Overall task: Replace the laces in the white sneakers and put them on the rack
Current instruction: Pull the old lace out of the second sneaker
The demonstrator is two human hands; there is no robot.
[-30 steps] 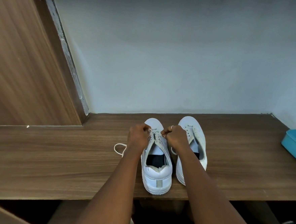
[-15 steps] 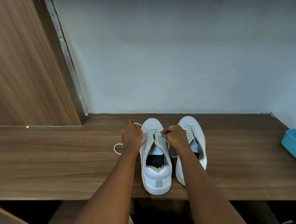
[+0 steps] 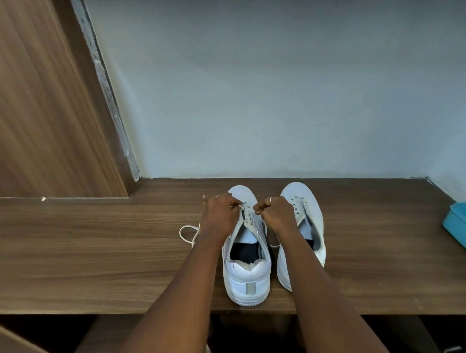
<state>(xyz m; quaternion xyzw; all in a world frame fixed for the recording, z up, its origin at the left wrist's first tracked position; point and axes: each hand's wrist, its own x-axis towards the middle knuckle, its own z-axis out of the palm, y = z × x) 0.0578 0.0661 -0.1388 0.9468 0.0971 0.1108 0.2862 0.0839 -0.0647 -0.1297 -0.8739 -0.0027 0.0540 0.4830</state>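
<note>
1. Landmark = left sneaker (image 3: pixel 248 263). It stands upright on the wooden bench (image 3: pixel 83 248), heel toward the person, toe toward the wall, close to the bench's near edge.
2. Right sneaker (image 3: pixel 303 217) sits just beside it on the right, also toe to the wall, partly hidden behind the right forearm. Its eyelets look bare, no lace seen in them, so prob. not started.
3. Both hands are over the landmark's front eyelet rows. Left hand (image 3: pixel 219 214) is curled, fingers closed in a pinch on the white lace (image 3: pixel 188 232) at the landmark's left eyelet side. Right hand (image 3: pixel 274 213) is fisted at the right eyelet side, fingers closed; looks like it grips the other lace end, but the bit inside the fist is hidden.
4. Slack lace loops on the bench just left of the landmark; another short curve of lace shows between the two shoes.
5. Progress, judged: lacing of the landmark is under way, only the lower rows near the toe seem threaded. Upper eyelets nr the tongue look empty, and there is lots of slack left. Can't count the rows, too small.
6. Left to do: finish threading + tidy this shoe, lace the 2nd shoe entirely, then move both to the rack. No rack clearly in view; dark space below the bench's front edge may be shelving, can't tell.
7. Blue tray (image 3: pixel 464 228) sits far right of the landmark at the bench's end. Its contents are not visible.
</note>
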